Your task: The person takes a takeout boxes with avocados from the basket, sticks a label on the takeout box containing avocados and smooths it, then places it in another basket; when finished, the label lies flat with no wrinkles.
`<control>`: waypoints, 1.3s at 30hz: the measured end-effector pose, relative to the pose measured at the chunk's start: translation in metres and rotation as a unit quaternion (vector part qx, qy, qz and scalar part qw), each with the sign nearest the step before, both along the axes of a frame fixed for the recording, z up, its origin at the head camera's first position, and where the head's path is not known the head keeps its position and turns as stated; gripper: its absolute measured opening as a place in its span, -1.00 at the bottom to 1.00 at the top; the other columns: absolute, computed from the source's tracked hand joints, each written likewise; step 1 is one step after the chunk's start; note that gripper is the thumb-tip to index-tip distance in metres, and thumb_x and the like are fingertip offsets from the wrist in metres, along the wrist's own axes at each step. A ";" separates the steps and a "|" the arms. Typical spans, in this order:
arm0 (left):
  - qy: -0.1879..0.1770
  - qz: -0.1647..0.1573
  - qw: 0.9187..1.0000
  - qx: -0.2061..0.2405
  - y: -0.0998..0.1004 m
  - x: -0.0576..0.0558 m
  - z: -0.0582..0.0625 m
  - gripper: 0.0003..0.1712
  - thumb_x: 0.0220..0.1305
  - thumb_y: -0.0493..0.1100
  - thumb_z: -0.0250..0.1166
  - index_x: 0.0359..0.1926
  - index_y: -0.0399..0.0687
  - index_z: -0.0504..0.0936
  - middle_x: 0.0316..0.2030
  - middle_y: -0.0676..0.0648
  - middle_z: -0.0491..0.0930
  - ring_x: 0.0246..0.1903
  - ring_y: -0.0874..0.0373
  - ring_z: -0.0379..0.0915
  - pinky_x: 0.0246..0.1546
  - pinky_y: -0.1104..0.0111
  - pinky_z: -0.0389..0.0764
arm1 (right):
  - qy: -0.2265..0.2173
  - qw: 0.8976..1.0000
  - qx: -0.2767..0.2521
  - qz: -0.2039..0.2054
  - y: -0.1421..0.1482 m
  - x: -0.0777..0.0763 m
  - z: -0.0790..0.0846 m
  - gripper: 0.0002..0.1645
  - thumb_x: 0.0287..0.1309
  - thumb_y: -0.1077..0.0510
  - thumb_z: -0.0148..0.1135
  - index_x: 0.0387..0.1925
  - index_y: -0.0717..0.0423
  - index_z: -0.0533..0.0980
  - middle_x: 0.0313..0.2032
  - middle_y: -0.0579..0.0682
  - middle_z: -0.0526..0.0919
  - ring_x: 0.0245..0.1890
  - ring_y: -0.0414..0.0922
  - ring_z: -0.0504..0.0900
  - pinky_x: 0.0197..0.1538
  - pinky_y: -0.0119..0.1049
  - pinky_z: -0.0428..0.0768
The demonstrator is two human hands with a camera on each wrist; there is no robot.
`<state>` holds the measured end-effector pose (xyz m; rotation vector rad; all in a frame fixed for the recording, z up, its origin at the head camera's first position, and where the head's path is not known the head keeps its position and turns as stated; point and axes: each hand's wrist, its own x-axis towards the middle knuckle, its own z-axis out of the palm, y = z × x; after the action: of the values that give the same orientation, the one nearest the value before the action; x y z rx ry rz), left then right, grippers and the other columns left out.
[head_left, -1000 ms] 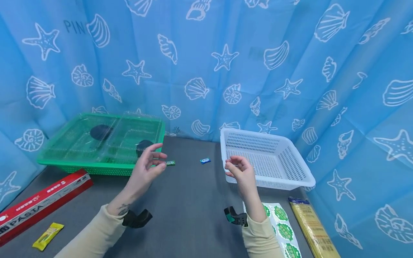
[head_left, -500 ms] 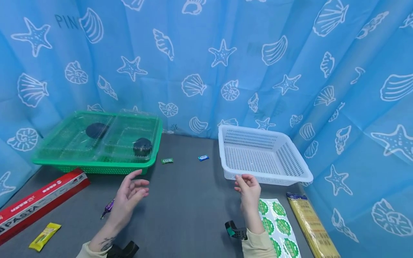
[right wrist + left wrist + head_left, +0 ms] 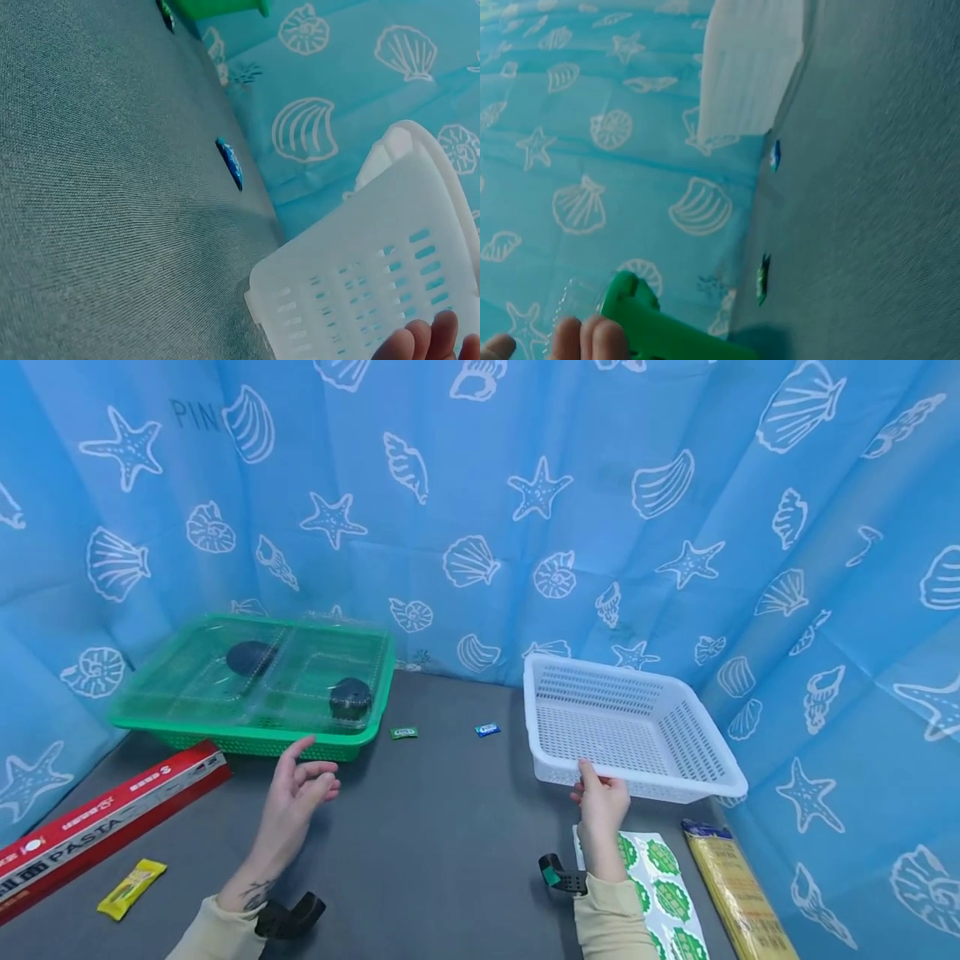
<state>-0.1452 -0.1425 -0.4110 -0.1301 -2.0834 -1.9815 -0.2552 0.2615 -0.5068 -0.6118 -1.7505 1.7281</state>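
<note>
My right hand point(image 3: 602, 810) is at the front rim of a white plastic basket point(image 3: 551, 766). Its thumb lies over the rim, and the other fingers curl below against the outer wall. In the right wrist view the fingertips point(image 3: 420, 339) are close to that slotted wall. My left hand point(image 3: 288, 806) hovers with loosely bent fingers, holding nothing, just in front of a green basket point(image 3: 330, 748). A clear plastic tray lid point(image 3: 202, 681) covers the green basket, and two dark round things point(image 3: 350, 698) show there; whether they lie under the plastic I cannot tell.
Between the baskets lie a small green candy point(image 3: 404, 732) and a blue one point(image 3: 487, 729). At left are a long red pasta box point(image 3: 112, 827) and a yellow packet point(image 3: 131, 889). Green-and-white stickers point(image 3: 671, 900) and a golden packet point(image 3: 738, 889) lie at right. A blue curtain point(image 3: 465, 610) hangs behind.
My left hand has drawn back from beside the green basket toward me. The right hand has come down from the white basket's left side to its front rim, thumb now over it.
</note>
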 end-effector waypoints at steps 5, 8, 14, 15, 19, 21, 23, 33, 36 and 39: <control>-0.036 0.070 0.996 -0.040 -0.006 -0.012 0.008 -0.31 0.20 -0.07 0.09 0.27 0.03 -0.05 -0.27 -0.11 0.43 -0.45 0.28 0.48 -0.35 0.48 0.51 | -0.008 1.000 -0.003 -0.004 0.004 0.000 -0.002 -0.40 -0.33 -0.29 0.31 -0.35 0.04 0.40 -0.57 -0.02 0.50 -0.68 -0.24 0.47 -0.71 -0.44 0.47; -0.062 0.122 0.988 -0.067 -0.010 -0.018 0.015 -0.25 0.16 0.05 0.11 0.28 0.12 -0.07 -0.27 -0.14 0.43 -0.53 0.31 0.47 -0.40 0.42 0.48 | -0.010 1.000 0.005 0.002 0.002 -0.001 -0.002 -0.40 -0.31 -0.30 0.29 -0.32 0.03 0.42 -0.54 -0.01 0.50 -0.65 -0.23 0.48 -0.70 -0.44 0.47; -0.119 0.175 0.974 -0.076 -0.017 -0.032 0.028 -0.14 0.08 0.25 0.07 0.29 0.22 -0.17 -0.15 -0.20 0.41 -0.48 0.14 0.47 -0.37 0.30 0.37 | -0.011 1.000 0.006 0.010 0.001 0.000 -0.001 -0.40 -0.26 -0.29 0.27 -0.25 0.02 0.43 -0.51 -0.01 0.48 -0.62 -0.22 0.47 -0.72 -0.51 0.43; -0.126 0.176 0.974 -0.071 -0.018 -0.033 0.030 -0.12 0.07 0.27 0.06 0.29 0.22 -0.19 -0.13 -0.21 0.41 -0.45 0.08 0.48 -0.36 0.29 0.37 | -0.012 1.000 0.007 0.012 0.001 0.001 -0.001 -0.40 -0.25 -0.29 0.27 -0.25 0.02 0.43 -0.51 0.00 0.48 -0.62 -0.22 0.47 -0.73 -0.52 0.41; -0.142 0.178 0.972 -0.056 -0.021 -0.040 0.037 -0.07 0.04 0.31 0.07 0.30 0.20 -0.22 -0.30 -0.17 0.52 -0.39 -0.03 0.46 -0.39 0.29 0.31 | -0.015 1.000 0.004 0.016 0.000 0.002 0.002 -0.39 -0.27 -0.29 0.27 -0.23 0.01 0.43 -0.50 0.00 0.49 -0.62 -0.21 0.48 -0.79 -0.52 0.37; -0.146 0.175 0.972 -0.057 -0.022 -0.044 0.039 -0.04 0.02 0.33 0.07 0.30 0.20 -0.24 -0.36 -0.17 0.54 -0.41 -0.01 0.47 -0.41 0.30 0.31 | -0.021 1.000 0.005 0.017 -0.001 0.003 0.005 -0.38 -0.27 -0.30 0.26 -0.23 0.01 0.42 -0.49 0.00 0.49 -0.61 -0.21 0.48 -0.79 -0.51 0.36; -0.148 0.174 0.972 -0.060 -0.023 -0.048 0.040 -0.03 0.01 0.34 0.07 0.30 0.21 -0.25 -0.43 -0.16 0.55 -0.45 0.00 0.48 -0.42 0.31 0.32 | -0.024 1.000 0.001 0.018 -0.002 0.004 0.006 -0.37 -0.27 -0.31 0.26 -0.22 0.00 0.42 -0.48 0.00 0.49 -0.60 -0.21 0.48 -0.79 -0.51 0.37; -0.135 0.168 0.974 -0.066 -0.024 -0.068 0.033 -0.07 -0.03 0.35 0.09 0.30 0.38 -0.18 -0.67 -0.02 0.43 -0.57 -0.05 0.53 -0.51 0.28 0.54 | -0.015 1.000 0.000 0.007 0.002 -0.002 -0.003 -0.39 -0.28 -0.30 0.27 -0.24 0.00 0.41 -0.50 -0.01 0.49 -0.63 -0.22 0.48 -0.71 -0.51 0.44; -0.139 0.177 0.972 -0.073 -0.021 -0.073 0.033 -0.07 -0.06 0.37 0.11 0.28 0.42 -0.16 -0.69 0.00 0.38 -0.60 -0.02 0.53 -0.58 0.25 0.51 | -0.015 1.000 -0.004 0.007 0.003 -0.003 -0.005 -0.39 -0.28 -0.29 0.28 -0.23 -0.01 0.41 -0.50 -0.01 0.49 -0.63 -0.22 0.47 -0.69 -0.47 0.47; -0.126 0.198 0.969 -0.080 -0.016 -0.080 0.031 -0.06 -0.09 0.38 0.12 0.28 0.37 -0.11 -0.73 -0.01 0.37 -0.65 0.03 0.52 -0.69 0.27 0.46 | -0.016 1.000 -0.005 0.010 0.003 -0.003 -0.005 -0.39 -0.27 -0.29 0.28 -0.22 -0.02 0.41 -0.49 0.00 0.49 -0.62 -0.21 0.47 -0.69 -0.45 0.47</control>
<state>-0.2249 -0.1587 -0.3800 0.4945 -2.2040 -1.6607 -0.2585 0.2644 -0.5118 -0.6322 -1.7762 1.7498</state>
